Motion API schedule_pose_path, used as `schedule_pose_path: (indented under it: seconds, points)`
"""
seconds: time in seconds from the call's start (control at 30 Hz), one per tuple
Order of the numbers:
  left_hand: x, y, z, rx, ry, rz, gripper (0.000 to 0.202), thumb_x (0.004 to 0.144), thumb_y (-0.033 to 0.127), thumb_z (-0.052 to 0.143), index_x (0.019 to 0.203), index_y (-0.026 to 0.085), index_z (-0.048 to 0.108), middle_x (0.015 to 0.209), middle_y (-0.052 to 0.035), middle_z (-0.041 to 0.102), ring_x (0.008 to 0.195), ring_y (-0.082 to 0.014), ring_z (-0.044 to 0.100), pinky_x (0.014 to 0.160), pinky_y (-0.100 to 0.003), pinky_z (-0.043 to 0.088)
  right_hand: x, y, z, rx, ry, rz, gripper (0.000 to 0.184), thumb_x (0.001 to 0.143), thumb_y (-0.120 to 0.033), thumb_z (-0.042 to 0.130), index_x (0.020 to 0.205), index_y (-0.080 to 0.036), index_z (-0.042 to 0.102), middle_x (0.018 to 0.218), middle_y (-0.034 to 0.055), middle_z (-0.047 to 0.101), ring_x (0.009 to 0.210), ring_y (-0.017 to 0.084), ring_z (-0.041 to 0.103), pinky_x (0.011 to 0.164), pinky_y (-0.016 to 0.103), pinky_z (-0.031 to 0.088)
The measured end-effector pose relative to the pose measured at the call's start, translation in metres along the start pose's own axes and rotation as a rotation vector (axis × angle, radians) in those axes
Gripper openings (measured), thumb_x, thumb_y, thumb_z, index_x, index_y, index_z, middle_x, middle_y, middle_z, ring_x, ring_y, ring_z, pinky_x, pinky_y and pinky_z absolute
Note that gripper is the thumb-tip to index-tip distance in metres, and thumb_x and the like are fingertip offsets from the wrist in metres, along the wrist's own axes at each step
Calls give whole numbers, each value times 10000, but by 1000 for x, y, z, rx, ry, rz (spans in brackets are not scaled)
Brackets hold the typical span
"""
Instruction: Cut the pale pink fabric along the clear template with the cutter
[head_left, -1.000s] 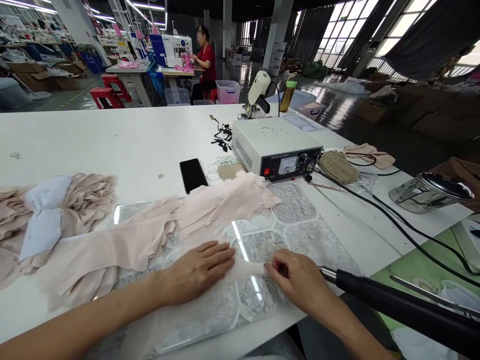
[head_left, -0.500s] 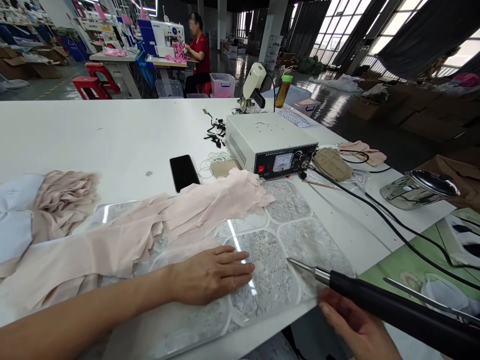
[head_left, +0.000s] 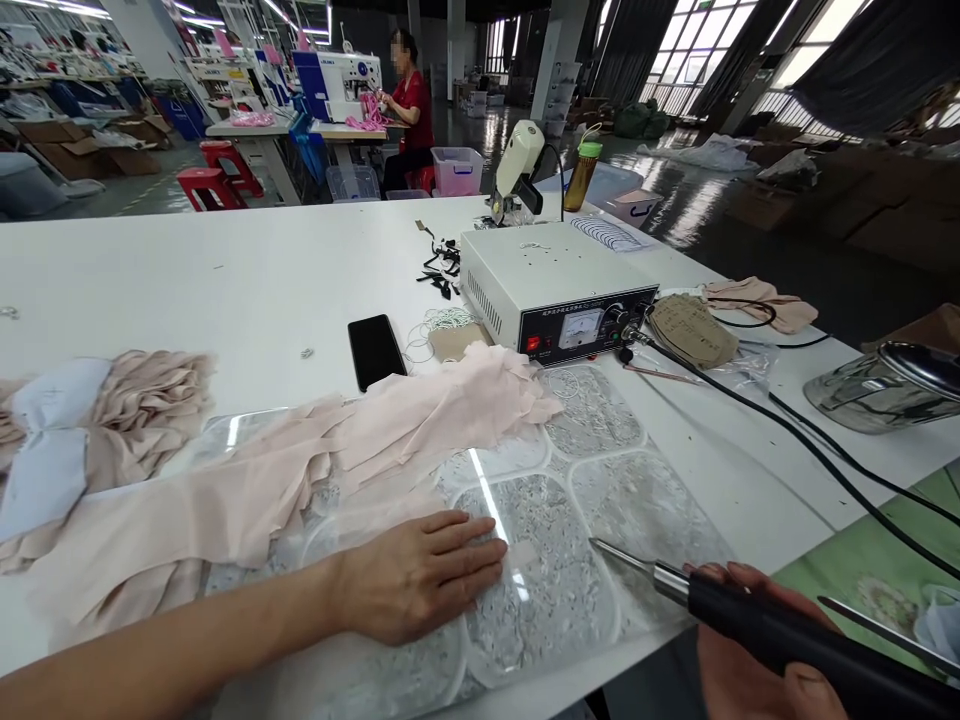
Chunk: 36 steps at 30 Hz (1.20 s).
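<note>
My left hand [head_left: 427, 575] lies flat on a clear patterned mat [head_left: 525, 540], fingers stretched out and only slightly apart. Just above it, layers of thin pale pink fabric [head_left: 442, 405] spread across the mat. At the lower right, my right hand [head_left: 750, 650] is wrapped round a thick black-handled tool [head_left: 795, 620] with a pointed metal tip. Its thumb shows in front of the handle and its fingers behind. The tip points left, over the mat's right part. A small pale scrap [head_left: 525, 555] lies near my left fingertips.
A control box [head_left: 559, 285] with a dial stands behind the mat, its black cable [head_left: 780, 425] running right. A phone [head_left: 376, 352], gathered pink fabric with a white band [head_left: 56, 425] and a lidded glass jar [head_left: 885, 390] are on the table. A person in red [head_left: 412, 110] sits at a sewing machine.
My right hand has closed round the black handle, where before it was open beneath it. The view has shifted slightly left. My left hand stays flat on the mat.
</note>
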<state>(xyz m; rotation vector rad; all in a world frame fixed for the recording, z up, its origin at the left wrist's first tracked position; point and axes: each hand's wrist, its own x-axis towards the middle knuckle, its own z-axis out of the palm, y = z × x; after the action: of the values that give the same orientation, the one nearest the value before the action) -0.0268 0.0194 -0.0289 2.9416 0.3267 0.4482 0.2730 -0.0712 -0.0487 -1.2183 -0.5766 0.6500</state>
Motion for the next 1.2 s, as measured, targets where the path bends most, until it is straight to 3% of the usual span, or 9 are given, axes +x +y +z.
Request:
schedule_pose_path:
  seconds: [0.13,0.3,0.47,0.57,0.7,0.9,1.2]
  points:
    - [2,-1,-2,-34,-21,60,367,991,193,337,1279,110,548,1369,-113,540,1348,-293,410,1112,-453,359,4,-3,16,84,-19,-31,169,846,-358,513,968,-286,607,1039,46,542,927,230,572,969,534,431]
    - [3,-1,-1,-47,-1,33,355,997,185,336,1261,99,557,1319,-145,577,1324,-270,449,1111,-427,370,20,-9,19,61,-137,-99,164,871,-350,431,868,-284,581,909,29,515,769,203,554,826,494,494]
    - [3,-1,-5,-85,35,22,301,1002,230,402,1214,124,588,1290,-122,606,1295,-246,485,1112,-388,363,30,-17,15,42,-100,-20,295,846,-426,436,1028,-273,611,1043,68,551,829,236,570,859,549,450]
    - [5,0,-7,-115,20,44,301,1003,230,401,1207,117,591,1315,-105,590,1306,-247,473,1124,-385,334,37,-20,20,142,-95,1,289,827,-401,436,1036,-298,607,968,36,531,673,173,480,704,445,453]
    - [6,1,-5,-141,-25,43,325,1020,252,360,1218,137,591,1340,-82,572,1319,-242,457,1143,-380,298,39,-24,35,263,-111,16,130,768,-348,477,761,-243,555,747,-17,346,551,121,331,531,311,327]
    - [3,3,0,-135,9,39,320,1013,252,393,1225,113,589,1316,-102,589,1309,-251,467,1127,-398,326,17,-28,60,148,-361,-68,213,853,-392,335,877,-273,510,775,-21,284,527,116,315,495,312,326]
    - [4,3,4,-58,63,82,317,1010,256,417,1170,84,629,1271,-120,619,1289,-252,489,1093,-391,376,15,-18,76,309,-401,-31,164,731,-339,557,831,-220,609,713,-18,452,493,100,432,459,298,406]
